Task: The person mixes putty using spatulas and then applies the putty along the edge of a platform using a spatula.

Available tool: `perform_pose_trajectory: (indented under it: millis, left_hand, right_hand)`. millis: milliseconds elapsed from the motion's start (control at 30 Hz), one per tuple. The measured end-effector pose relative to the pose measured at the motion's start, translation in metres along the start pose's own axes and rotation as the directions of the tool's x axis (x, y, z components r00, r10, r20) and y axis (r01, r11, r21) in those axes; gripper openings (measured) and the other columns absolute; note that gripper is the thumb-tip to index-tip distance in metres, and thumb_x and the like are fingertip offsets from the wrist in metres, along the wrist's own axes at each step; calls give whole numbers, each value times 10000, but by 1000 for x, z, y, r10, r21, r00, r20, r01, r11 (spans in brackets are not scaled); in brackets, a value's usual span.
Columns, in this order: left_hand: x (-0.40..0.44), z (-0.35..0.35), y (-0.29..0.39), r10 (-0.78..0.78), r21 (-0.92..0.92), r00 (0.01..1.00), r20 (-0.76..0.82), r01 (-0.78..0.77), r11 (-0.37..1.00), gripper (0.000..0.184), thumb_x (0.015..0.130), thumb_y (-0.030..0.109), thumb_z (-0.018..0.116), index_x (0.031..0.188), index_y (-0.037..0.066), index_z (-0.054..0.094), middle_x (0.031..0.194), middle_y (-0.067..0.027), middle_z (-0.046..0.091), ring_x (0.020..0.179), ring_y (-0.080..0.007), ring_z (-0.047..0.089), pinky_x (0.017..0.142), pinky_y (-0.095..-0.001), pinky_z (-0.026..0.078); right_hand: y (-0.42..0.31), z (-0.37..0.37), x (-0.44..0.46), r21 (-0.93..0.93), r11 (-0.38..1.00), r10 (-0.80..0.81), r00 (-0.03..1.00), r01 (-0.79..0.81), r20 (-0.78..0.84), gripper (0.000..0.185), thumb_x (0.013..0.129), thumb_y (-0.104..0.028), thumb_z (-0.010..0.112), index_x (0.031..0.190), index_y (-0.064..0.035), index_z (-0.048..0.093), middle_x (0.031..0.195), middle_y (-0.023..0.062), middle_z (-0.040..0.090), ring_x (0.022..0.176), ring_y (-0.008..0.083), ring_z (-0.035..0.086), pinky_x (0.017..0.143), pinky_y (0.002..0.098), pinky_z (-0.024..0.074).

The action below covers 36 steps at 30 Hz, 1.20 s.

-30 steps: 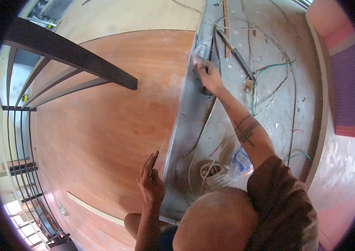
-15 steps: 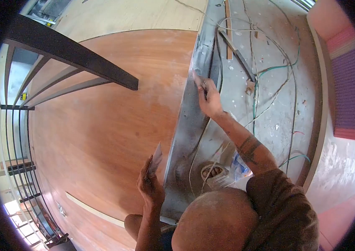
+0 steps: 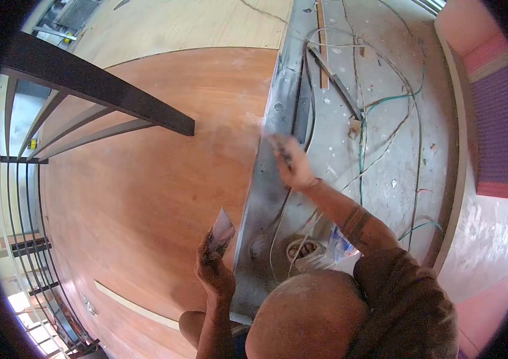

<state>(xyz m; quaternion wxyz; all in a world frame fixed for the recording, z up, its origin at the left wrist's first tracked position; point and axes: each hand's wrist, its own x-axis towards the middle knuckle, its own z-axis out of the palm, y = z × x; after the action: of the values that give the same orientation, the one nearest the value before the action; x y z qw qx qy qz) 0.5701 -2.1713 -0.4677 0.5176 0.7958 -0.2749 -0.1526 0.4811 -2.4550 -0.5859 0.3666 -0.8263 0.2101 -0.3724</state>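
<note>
My left hand (image 3: 215, 272) is closed around a flat putty knife (image 3: 224, 226), its pointed corner up, over the reddish plywood panel (image 3: 164, 179). The blade's face looks pale pinkish grey. My right hand (image 3: 297, 167) is at the panel's right edge, beside the grey metal beam (image 3: 257, 230). Its fingers are closed round a thin scraper (image 3: 273, 139), which is smeared by motion. The scraper's tip lies at the seam between panel and beam; whether it touches cannot be made out. Pale smears mark the panel near that edge.
A dark metal post (image 3: 98, 84) with rails juts over the panel from the left. Cables (image 3: 385, 99) and a dark metal bar (image 3: 339, 84) lie on the grey floor at right. A round container (image 3: 303, 250) and a wooden strip (image 3: 134, 304) are nearer.
My right hand has drawn the scraper along the panel edge towards me. The left hand has turned its putty knife slightly, showing more of the blade. The view has shifted a little.
</note>
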Motion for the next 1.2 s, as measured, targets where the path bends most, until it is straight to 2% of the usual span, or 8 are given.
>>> perform_pose_trajectory:
  millis: [67, 133, 533, 700, 800, 867, 1033, 1200]
  left_hand:
    - [1, 2, 6, 19, -13, 1000, 1, -19, 1000, 402, 1038, 247, 430, 1266, -54, 566, 1189, -207, 642, 1093, -297, 633, 918, -391, 517]
    - [3, 3, 9, 9, -5, 1000, 6, -9, 1000, 408, 1038, 256, 433, 1268, -54, 562, 1190, -207, 641, 1095, -296, 632, 919, -389, 516]
    - [-4, -1, 9, -18, -42, 1000, 16, 19, 999, 454, 1037, 326, 467, 1266, -57, 548, 1180, -170, 631, 1089, -266, 617, 927, -389, 510]
    - [-7, -1, -11, -68, -261, 998, 16, 70, 963, 457, 1033, 341, 488, 1256, -53, 554, 1171, -148, 623, 1073, -252, 612, 910, -387, 513]
    - [-6, -3, -20, -132, -28, 991, -10, 132, 991, 467, 1028, 345, 505, 1278, -50, 518, 1188, -144, 600, 1053, -245, 608, 914, -394, 516]
    - [4, 9, 2, -460, -585, 882, 104, 428, 689, 483, 1027, 360, 497, 1313, -30, 476, 1191, -152, 592, 1031, -270, 618, 911, -427, 524]
    - [23, 24, 17, -475, -713, 724, 499, 655, 249, 446, 1023, 354, 500, 1343, 43, 496, 1100, -116, 631, 928, -246, 638, 815, -398, 542]
    - [33, 45, 8, -384, -650, 592, 709, 759, -29, 393, 1016, 302, 517, 1320, 54, 548, 1023, -75, 659, 838, -182, 639, 754, -304, 539]
  right_hand:
    - [24, 3, 15, 411, 894, 312, 908, -180, -281, 327, 1005, -139, 521, 1294, 14, 528, 1235, 111, 616, 1107, 231, 582, 997, 336, 423]
    - [60, 3, 33, 494, 800, 524, 798, -341, -297, 335, 1019, -214, 532, 1258, 19, 560, 1169, 49, 619, 1074, 140, 540, 969, 295, 414]
    - [125, -5, 91, 285, 860, 485, 850, -422, -205, 279, 990, -268, 580, 1071, -4, 624, 721, 3, 571, 691, 132, 520, 648, 322, 441]
    - [66, -1, 37, 346, 739, 608, 794, -577, 25, 208, 994, -241, 583, 952, -39, 558, 735, -16, 475, 727, 101, 453, 649, 290, 417]
    - [48, 21, -5, 484, 745, 503, 863, -459, 44, 131, 1000, -182, 575, 1011, -52, 579, 841, -42, 498, 804, 81, 449, 699, 268, 408]
    - [35, 32, -32, 456, 737, 515, 851, -499, 100, 163, 1007, -158, 558, 1122, -51, 602, 917, -40, 545, 869, 80, 467, 771, 257, 415]
    - [-11, -4, -36, 426, 733, 452, 847, -531, 278, 264, 1015, -111, 511, 1260, -46, 586, 1087, 35, 626, 1032, 113, 519, 927, 275, 419]
    - [-103, -64, -11, 297, 955, -47, 979, -14, 196, 521, 803, -12, 613, 1311, -127, 583, 1366, 147, 553, 1255, 336, 527, 1036, 445, 402]
